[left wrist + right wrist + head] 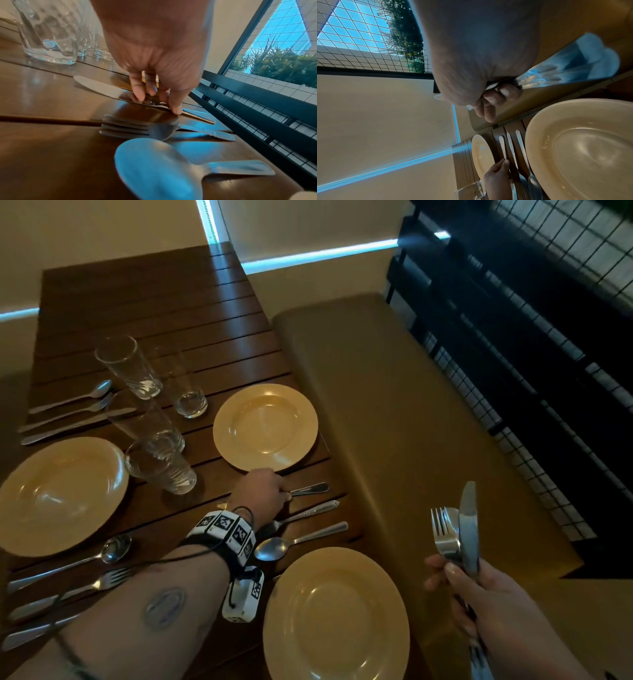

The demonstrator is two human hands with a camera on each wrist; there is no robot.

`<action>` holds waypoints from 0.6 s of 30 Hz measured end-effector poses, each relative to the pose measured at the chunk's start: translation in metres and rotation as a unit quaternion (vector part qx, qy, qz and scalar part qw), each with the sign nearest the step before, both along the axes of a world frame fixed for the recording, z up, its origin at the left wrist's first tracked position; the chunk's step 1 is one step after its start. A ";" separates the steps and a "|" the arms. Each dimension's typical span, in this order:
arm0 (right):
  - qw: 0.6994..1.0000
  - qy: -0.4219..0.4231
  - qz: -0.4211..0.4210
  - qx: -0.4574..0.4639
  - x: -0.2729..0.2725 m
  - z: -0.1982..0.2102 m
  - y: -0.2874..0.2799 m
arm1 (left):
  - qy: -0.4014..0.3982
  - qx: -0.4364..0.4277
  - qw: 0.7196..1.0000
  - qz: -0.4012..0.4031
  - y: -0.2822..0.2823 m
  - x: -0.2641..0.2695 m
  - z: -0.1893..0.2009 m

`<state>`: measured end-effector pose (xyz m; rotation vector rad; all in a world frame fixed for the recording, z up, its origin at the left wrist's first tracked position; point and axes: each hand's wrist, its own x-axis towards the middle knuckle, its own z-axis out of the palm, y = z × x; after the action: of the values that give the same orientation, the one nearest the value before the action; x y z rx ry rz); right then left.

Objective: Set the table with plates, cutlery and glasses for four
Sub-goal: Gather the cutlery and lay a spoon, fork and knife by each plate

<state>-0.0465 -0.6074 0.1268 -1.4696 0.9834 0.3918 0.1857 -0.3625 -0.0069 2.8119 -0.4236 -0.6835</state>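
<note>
Three plates (265, 428) lie on the table (164, 302). At its 3 o'clock edge the left hand (262, 491) pinches a knife (310, 488); the right hand (479, 594) grips a cutlery bundle (457, 529).

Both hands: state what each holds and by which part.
Left hand pinches the table knife where blade meets handle. Right hand grips a fork, spoon and knife bundle by the handles.

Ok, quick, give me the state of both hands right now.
Left hand: fingers pinching the knife lying on the table.
Right hand: closed around a bundle of cutlery, held off the table.
</note>
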 end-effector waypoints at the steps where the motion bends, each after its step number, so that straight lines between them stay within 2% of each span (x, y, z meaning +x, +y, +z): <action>1: 1.000 0.000 0.001 0.002 0.000 -0.001 -0.002 | 0.000 0.002 1.000 0.004 -0.001 0.000 0.000; 9: 1.000 -0.008 0.023 0.018 0.005 -0.006 0.001 | 0.001 0.005 1.000 0.012 -0.009 0.000 -0.003; 18: 0.995 -0.037 -0.015 0.090 0.007 -0.008 0.003 | -0.011 -0.005 1.000 0.007 -0.008 -0.004 -0.002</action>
<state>-0.0395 -0.6045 0.1190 -1.2969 0.8864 0.3902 0.1818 -0.3704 -0.0089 2.8128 -0.4100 -0.6454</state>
